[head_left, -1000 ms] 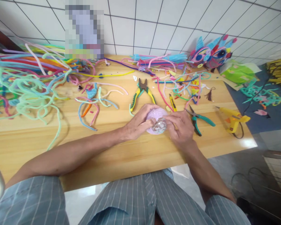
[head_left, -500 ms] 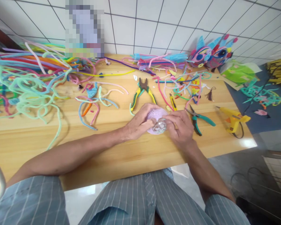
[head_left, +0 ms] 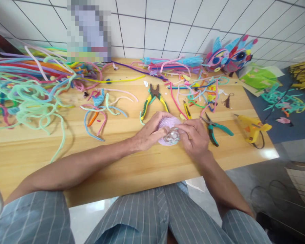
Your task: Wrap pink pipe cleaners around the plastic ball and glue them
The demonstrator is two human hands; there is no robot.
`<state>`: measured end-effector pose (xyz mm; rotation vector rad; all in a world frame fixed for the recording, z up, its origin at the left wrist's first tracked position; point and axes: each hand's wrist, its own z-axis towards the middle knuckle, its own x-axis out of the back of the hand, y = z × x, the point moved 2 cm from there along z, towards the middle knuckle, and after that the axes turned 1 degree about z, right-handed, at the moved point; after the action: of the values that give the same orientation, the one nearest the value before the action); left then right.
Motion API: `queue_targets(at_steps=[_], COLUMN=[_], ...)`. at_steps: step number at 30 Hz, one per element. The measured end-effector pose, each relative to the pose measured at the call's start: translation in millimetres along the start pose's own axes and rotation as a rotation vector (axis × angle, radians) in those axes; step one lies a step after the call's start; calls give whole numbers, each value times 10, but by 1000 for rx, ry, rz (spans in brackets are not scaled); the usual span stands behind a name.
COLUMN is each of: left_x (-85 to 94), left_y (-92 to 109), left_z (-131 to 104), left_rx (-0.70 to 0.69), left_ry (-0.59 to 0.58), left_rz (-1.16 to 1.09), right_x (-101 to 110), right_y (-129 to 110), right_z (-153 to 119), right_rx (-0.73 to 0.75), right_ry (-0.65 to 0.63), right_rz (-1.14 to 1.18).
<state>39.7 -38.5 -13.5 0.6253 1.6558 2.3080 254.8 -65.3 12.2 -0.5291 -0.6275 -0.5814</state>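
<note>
A round lilac piece of coiled fuzzy strand with a clear, shiny plastic part sits between my hands above the wooden table. My left hand wraps round its left side, the thumb resting on the front by the clear part. At its right edge, the fingertips of my right hand are pinched together; whatever is between them is too small to make out. Just behind the lilac piece lie yellow-green pliers with spread handles. A yellow cutter is behind my right hand.
Tangled coloured pipe cleaners cover the left of the table. Teal-handled pliers and a yellow glue gun lie at the right. Farther back are bundled pipe cleaners and colourful figures against the tiled wall.
The view has shifted very slightly. Both hands stay around the lilac piece, with only tiny movement of the fingers beside the clear part.
</note>
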Motion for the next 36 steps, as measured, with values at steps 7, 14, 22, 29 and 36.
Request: queue_targets(at_steps=[7, 14, 22, 29, 36], left_x=[35, -3, 12, -16, -99], left_y=[-1, -34, -59, -99, -87], left_z=[9, 6, -44, -80, -107], left_rx=[-24, 21, -24, -63, -249], left_ry=[-59, -36, 113, 170, 164], left_rz=[4, -53, -5, 71, 219], right_x=[-2, -10, 191, 1013, 1565], right_y=[36, 90, 109, 625, 1654], right_z=[18, -7, 7, -823, -1531], right_rx=[-2, -10, -57, -502, -999], right_ry=[40, 52, 115, 730, 610], right_rz=[36, 96, -22, -261, -306])
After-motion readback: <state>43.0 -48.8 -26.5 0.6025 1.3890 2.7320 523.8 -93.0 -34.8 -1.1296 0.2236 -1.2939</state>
